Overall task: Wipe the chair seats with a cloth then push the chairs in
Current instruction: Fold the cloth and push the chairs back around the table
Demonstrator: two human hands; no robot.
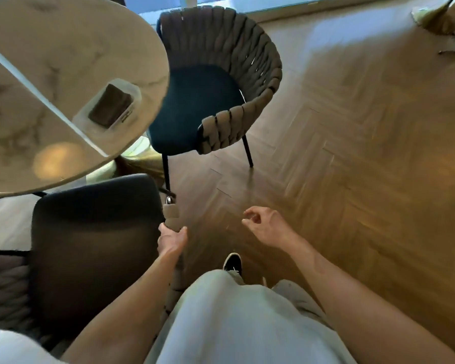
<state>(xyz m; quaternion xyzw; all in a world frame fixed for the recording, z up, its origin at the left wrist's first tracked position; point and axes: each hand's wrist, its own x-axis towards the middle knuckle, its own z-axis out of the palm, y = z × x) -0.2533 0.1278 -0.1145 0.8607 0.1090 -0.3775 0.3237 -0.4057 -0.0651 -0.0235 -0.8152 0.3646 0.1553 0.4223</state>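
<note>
My left hand (171, 239) grips the woven arm rail of the near chair (95, 248), lower left of frame; the rail's long axis runs from my hip up toward the counter (50, 61) at upper left. The seat lies left of this hand, partly under the counter edge. My right hand (265, 224) hangs loosely curled, empty, over the herringbone wood floor (352, 153). The second chair (216, 82), upper centre, stands angled out. No cloth visible. Judgement: the left hand leads the push.
</note>
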